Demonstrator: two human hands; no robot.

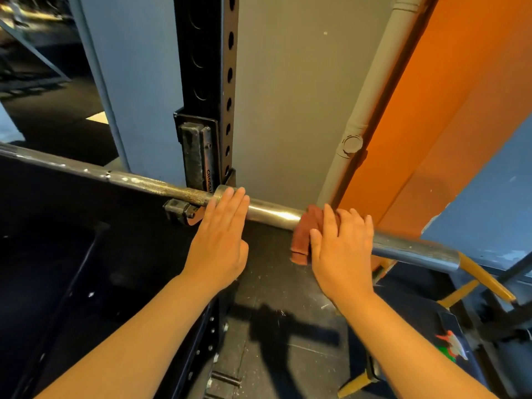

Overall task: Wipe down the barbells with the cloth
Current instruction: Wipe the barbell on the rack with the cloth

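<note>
The left hand is lying flat, fingers straight, on the barbell sleeve beside its collar, gripping nothing. The right hand is curling its fingers over the reddish cloth, pressing it onto the sleeve nearer the bar's end. The cloth's loose end is hanging below the bar. The sleeve is probably free to spin, so a hard stroke is risking the cloth slipping off and dropping. Behind, the shaft is resting in the J-hook on the rack upright, and a careless shove is likely to roll it off that lip.
</note>
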